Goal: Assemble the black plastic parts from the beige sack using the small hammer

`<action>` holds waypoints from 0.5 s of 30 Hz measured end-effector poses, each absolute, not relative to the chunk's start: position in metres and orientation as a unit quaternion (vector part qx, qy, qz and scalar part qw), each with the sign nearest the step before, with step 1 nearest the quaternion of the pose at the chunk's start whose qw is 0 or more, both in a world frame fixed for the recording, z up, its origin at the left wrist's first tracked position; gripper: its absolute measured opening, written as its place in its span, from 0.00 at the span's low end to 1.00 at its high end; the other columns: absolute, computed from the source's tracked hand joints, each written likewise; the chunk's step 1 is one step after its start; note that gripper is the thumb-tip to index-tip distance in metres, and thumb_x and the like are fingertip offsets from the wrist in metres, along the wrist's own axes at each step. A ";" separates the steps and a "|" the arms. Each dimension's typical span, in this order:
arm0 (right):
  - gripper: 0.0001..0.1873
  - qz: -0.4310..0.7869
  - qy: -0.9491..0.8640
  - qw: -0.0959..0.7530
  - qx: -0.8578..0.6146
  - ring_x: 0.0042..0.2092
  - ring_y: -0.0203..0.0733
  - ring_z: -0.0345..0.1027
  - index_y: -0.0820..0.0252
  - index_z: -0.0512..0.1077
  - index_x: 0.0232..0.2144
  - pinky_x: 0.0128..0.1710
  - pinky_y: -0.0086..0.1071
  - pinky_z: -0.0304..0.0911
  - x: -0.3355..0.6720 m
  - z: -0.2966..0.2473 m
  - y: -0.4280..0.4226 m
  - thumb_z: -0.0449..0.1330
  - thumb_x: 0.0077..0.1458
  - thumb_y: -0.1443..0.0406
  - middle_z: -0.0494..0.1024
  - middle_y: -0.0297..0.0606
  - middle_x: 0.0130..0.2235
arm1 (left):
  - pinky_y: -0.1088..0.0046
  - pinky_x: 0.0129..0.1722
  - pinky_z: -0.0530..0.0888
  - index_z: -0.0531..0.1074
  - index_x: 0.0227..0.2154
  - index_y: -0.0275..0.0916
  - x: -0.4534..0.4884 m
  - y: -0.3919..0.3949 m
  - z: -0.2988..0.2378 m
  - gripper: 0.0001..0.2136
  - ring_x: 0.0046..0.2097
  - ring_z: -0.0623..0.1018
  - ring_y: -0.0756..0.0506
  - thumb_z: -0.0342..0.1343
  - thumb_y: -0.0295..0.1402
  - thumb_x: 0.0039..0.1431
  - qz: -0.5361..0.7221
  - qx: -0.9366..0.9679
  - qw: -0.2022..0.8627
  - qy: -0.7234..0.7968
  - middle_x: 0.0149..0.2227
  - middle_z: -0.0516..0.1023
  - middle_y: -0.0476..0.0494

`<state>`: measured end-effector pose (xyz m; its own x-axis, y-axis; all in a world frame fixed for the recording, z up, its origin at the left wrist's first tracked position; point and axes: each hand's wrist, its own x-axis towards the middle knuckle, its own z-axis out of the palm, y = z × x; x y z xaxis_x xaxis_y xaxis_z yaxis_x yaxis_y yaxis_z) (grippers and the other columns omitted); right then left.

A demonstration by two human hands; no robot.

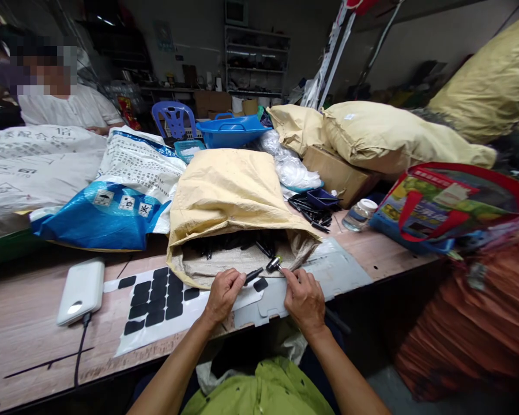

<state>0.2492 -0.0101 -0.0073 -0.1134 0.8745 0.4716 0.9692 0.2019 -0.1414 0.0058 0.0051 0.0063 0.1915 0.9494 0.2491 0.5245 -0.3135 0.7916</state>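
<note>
My left hand [224, 295] is closed around a slim black tube [254, 275], its end pointing right. My right hand [303, 298] pinches a small hammer-shaped piece [274, 264] with a shiny dark head and a thin metallic stem. The two pieces are apart. Both hands are just in front of the mouth of a yellow woven sack [229, 184], which lies open towards me with black rod-like parts [264, 249] inside. Under and left of my left hand lies a white sheet [134, 340] with several black rounded patches [155, 304].
A white power bank [81, 291] with a cable lies left. Blue-and-white sacks [125, 190] stand behind it. Right are loose black parts [313, 213], a glass jar [360, 215], a carton [335, 173] and a red-trimmed bag [441, 207]. A person in white [78, 109] sits across, left.
</note>
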 end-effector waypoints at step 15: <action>0.23 -0.107 -0.737 0.205 -0.635 0.42 0.47 0.60 0.52 0.74 0.56 0.40 0.37 0.50 0.248 -0.007 -0.011 0.58 0.60 0.73 0.73 0.40 0.39 | 0.65 0.37 0.68 0.78 0.31 0.40 0.033 -0.105 -0.007 0.12 0.40 0.81 0.39 0.53 0.39 0.64 0.001 0.792 0.251 0.557 0.36 0.81 0.39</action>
